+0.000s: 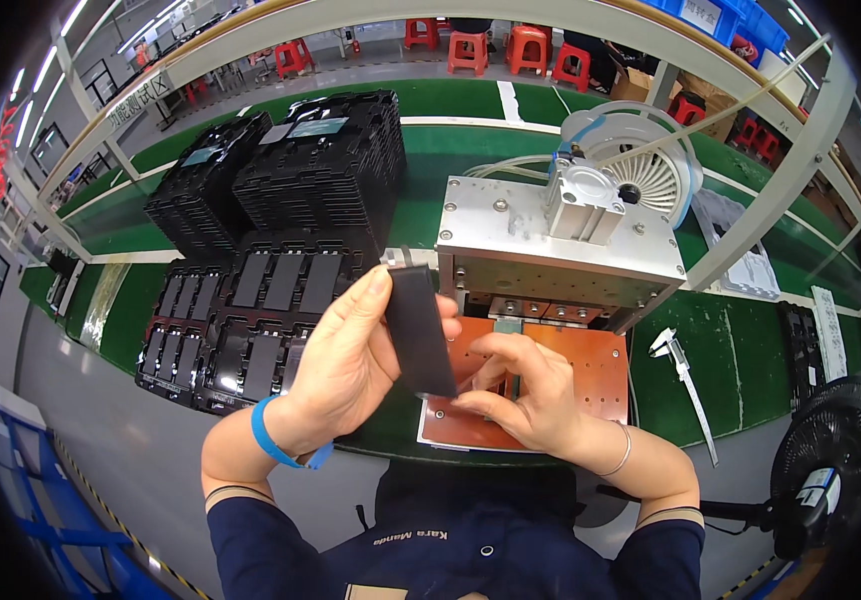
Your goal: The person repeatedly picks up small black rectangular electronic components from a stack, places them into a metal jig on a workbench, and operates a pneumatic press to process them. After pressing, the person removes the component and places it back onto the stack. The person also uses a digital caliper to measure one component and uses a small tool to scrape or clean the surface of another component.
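Observation:
A flat black rectangular battery cell (420, 335) is held up in front of me, tilted, with its long side running roughly away from me. My left hand (340, 360) grips its far part between thumb and fingers and wears a blue wrist strap. At the near end of the cell, my right hand (535, 400) pinches the lower corner with thumb and forefinger. Beneath my hands lies the orange-brown base plate (590, 385) of a metal press fixture (560, 245). To the left, black trays (220, 330) hold several similar dark cells in their pockets.
Tall stacks of black trays (320, 170) stand behind the filled ones. A caliper (685, 380) lies on the green bench (750, 345) to the right, near a black fan (830, 440). A white reel (640, 160) sits behind the fixture. A metal frame post (785, 190) rises at right.

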Demonstrator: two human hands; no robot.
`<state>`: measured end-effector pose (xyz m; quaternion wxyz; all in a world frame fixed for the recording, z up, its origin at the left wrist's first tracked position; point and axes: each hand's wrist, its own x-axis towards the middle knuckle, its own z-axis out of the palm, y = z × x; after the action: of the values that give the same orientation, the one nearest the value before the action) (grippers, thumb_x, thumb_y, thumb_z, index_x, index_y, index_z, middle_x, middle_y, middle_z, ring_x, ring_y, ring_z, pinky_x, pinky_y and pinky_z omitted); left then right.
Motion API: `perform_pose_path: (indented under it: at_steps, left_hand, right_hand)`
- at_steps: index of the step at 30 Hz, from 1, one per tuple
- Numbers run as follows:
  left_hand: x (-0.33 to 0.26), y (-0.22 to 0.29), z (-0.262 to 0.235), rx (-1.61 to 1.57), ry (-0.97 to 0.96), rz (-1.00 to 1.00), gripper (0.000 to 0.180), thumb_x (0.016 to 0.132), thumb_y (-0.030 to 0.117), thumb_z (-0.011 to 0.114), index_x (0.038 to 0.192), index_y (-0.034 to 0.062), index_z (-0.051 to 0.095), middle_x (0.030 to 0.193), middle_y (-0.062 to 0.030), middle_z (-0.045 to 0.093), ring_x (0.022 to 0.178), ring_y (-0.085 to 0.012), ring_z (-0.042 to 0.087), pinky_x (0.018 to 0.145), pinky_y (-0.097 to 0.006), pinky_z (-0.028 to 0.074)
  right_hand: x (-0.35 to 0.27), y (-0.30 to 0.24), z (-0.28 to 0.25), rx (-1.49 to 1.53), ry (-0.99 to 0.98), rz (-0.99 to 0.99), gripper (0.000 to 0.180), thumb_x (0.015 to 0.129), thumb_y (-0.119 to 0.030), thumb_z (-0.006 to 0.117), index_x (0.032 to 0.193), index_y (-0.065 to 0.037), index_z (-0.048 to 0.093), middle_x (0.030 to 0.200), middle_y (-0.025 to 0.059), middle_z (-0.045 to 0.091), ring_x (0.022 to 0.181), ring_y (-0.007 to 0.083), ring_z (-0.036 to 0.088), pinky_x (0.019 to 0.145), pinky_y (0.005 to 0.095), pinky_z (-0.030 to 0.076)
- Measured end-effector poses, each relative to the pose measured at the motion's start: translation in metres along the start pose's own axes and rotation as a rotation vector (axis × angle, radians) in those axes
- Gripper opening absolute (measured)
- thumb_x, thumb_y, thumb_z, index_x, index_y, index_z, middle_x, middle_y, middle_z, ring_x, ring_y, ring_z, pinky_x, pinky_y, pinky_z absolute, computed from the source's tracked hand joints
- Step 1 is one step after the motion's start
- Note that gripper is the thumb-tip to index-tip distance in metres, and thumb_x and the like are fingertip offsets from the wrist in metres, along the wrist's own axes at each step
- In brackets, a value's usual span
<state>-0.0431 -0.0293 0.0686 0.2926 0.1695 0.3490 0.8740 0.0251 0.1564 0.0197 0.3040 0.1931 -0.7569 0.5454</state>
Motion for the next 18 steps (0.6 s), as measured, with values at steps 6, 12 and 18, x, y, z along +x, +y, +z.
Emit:
perform_pose_path:
  at_steps: [6, 12, 18]
  left_hand:
    - [-0.004, -0.031, 0.008, 0.076, 0.089, -0.043, 0.044, 0.107, 0.034, 0.034, 0.139, 0.0045, 0.042, 0.082, -0.0003, 0.047, 0.073, -0.0109, 0.042, 0.067, -0.026, 0.040]
    - [-0.016, -0.048, 0.001, 0.221, -0.032, -0.107, 0.075, 0.100, 0.051, 0.045, 0.152, 0.0035, 0.020, 0.084, 0.0030, 0.041, 0.074, -0.0083, 0.038, 0.066, -0.023, 0.037]
    - [-0.022, -0.041, -0.008, 0.429, -0.064, -0.110, 0.080, 0.099, 0.050, 0.046, 0.152, -0.0013, 0.015, 0.082, 0.0021, 0.038, 0.072, -0.0074, 0.038, 0.067, -0.022, 0.037]
  right_hand:
    - [0.005, -0.010, -0.011, -0.318, -0.210, -0.344, 0.023, 0.071, -0.025, 0.081, 0.085, -0.011, 0.070, 0.064, -0.0014, 0.058, 0.057, 0.0161, 0.051, 0.051, 0.0286, 0.041]
    - [0.002, -0.010, -0.007, -0.366, -0.303, -0.412, 0.015, 0.074, -0.024, 0.075, 0.081, -0.014, 0.066, 0.071, -0.0050, 0.060, 0.067, 0.0138, 0.056, 0.055, 0.0299, 0.044]
    - [0.010, -0.010, -0.017, -0.464, -0.359, -0.449, 0.012, 0.077, -0.023, 0.071, 0.075, -0.016, 0.062, 0.065, -0.0054, 0.054, 0.066, 0.0133, 0.056, 0.055, 0.0286, 0.040]
